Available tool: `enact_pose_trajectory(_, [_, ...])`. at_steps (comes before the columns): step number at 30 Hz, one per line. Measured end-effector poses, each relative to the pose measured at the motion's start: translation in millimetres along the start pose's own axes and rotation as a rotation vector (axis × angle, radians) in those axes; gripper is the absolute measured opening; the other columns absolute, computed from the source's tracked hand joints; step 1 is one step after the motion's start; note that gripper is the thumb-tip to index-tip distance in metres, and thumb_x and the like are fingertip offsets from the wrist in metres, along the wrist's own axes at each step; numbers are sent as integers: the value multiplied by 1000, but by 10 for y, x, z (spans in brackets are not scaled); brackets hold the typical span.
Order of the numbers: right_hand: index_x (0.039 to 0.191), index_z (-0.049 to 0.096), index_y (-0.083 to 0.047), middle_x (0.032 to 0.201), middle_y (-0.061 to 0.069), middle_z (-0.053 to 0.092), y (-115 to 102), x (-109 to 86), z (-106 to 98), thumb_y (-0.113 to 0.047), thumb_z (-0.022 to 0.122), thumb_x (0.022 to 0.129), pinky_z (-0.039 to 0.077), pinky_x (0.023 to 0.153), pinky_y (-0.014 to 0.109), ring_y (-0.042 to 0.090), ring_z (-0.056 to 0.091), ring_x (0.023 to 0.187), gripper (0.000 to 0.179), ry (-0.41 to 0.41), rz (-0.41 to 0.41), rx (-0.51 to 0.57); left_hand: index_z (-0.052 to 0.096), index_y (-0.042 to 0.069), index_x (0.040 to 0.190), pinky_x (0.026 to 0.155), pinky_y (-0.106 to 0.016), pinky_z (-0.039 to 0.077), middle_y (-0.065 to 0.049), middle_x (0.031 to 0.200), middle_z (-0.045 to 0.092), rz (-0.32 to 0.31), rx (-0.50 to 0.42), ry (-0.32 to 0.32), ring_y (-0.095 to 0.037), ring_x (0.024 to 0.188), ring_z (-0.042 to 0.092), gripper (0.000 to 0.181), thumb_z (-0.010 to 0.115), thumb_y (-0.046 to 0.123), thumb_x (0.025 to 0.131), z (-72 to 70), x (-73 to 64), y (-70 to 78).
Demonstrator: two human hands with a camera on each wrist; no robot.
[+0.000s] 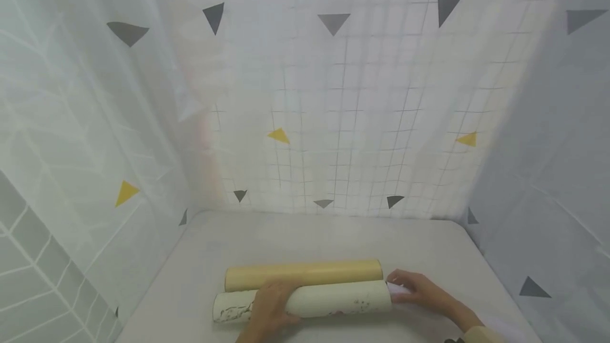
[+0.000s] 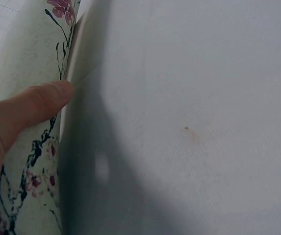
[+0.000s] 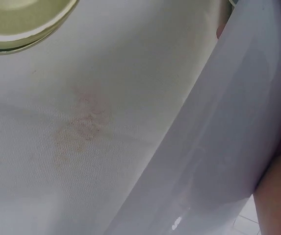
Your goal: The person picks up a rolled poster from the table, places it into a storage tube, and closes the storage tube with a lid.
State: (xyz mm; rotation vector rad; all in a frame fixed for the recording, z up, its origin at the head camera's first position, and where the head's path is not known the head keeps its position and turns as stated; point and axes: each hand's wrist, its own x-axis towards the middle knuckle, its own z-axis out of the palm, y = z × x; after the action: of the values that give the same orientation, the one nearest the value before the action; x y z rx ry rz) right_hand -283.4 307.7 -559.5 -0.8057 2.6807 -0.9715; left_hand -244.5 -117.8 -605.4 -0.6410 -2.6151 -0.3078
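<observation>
Two paper rolls lie side by side on the white table [image 1: 324, 237]. The far one is a plain tan roll [image 1: 303, 274]. The near one is a cream roll painted with dark branches and pink blossoms [image 1: 338, 299]. My left hand [image 1: 272, 303] is draped over the painted roll left of its middle and grips it. In the left wrist view its thumb [image 2: 39, 104] presses on the painted paper [image 2: 27, 49]. My right hand [image 1: 405, 286] is at the painted roll's right end and holds a glossy white sheet [image 3: 228, 142] there. The tan roll's open end [image 3: 22, 22] shows in the right wrist view.
White curtains printed with grey and yellow triangles [image 1: 333, 120] close in the table on the left, back and right. The tablecloth [image 3: 81, 127] carries a faint pinkish stain. The table's far half [image 1: 329, 234] is bare cloth.
</observation>
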Motion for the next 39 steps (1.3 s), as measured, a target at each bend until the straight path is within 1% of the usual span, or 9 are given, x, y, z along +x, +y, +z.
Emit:
enact_pose_trajectory(4, [123, 68, -29, 129, -2, 73, -20, -3, 1, -45, 67, 96, 60, 95, 49, 7, 66, 118, 31, -29, 5, 8, 70, 27, 119, 87, -32, 59, 15, 109, 77, -5, -12, 10, -8, 97, 70, 74, 95, 49, 52, 13, -7, -3])
enact_pose_trajectory(8, [130, 68, -27, 134, -1, 71, -54, -12, 6, -42, 62, 100, 56, 98, 61, 3, 63, 122, 34, -89, 10, 49, 70, 29, 119, 86, -33, 59, 15, 109, 77, -17, -22, 11, -8, 98, 70, 75, 96, 50, 51, 4, -4, 1])
enact_pose_trajectory(11, [133, 67, -24, 134, 1, 71, -61, -17, 16, -41, 61, 101, 56, 98, 60, 1, 63, 122, 37, -103, 5, 45, 69, 30, 119, 87, -34, 59, 15, 111, 77, -21, -33, 2, -9, 98, 70, 76, 96, 49, 51, 1, 1, -1])
enact_pose_trajectory(16, [126, 63, -19, 130, 7, 71, -29, 5, 41, -40, 65, 98, 61, 97, 45, 21, 69, 121, 35, -45, -42, 5, 69, 30, 120, 86, -32, 58, 16, 111, 77, -12, -34, 8, -8, 97, 70, 77, 96, 51, 51, 30, 2, -13])
enact_pose_trajectory(18, [122, 61, -19, 128, 7, 71, -23, 19, 49, -39, 68, 97, 60, 98, 48, 34, 69, 121, 33, -32, -39, 22, 69, 29, 120, 87, -32, 58, 16, 111, 77, -3, -29, 17, -7, 97, 70, 78, 96, 52, 50, 47, 2, -17])
enact_pose_trajectory(21, [120, 63, -20, 126, 5, 72, -31, 32, 45, -41, 69, 95, 58, 97, 57, 37, 68, 121, 33, -36, 10, 51, 69, 29, 120, 88, -32, 58, 16, 110, 77, -1, -30, 16, -7, 97, 70, 78, 95, 52, 51, 58, 11, -12])
enact_pose_trajectory(23, [121, 65, -19, 126, 4, 71, -42, 35, 33, -41, 69, 95, 60, 94, 56, 30, 69, 117, 34, -48, 44, 67, 69, 29, 121, 88, -31, 58, 16, 110, 77, -2, -32, 12, -7, 98, 70, 77, 95, 52, 52, 59, 19, -7])
enact_pose_trajectory(29, [125, 64, -15, 127, 9, 67, -26, -1, 41, -36, 65, 99, 55, 82, 23, 2, 62, 105, 34, -94, 56, 124, 69, 28, 123, 93, -33, 58, 15, 114, 76, 20, -35, 23, -8, 103, 71, 80, 95, 55, 51, 56, 5, -12])
enact_pose_trajectory(39, [126, 59, -12, 124, 9, 69, 83, -46, 139, -33, 63, 101, 61, 87, 25, 2, 67, 108, 32, -71, -8, 156, 69, 30, 119, 96, -32, 57, 18, 113, 76, 77, -22, 81, -6, 104, 70, 79, 93, 61, 51, 150, -38, -38])
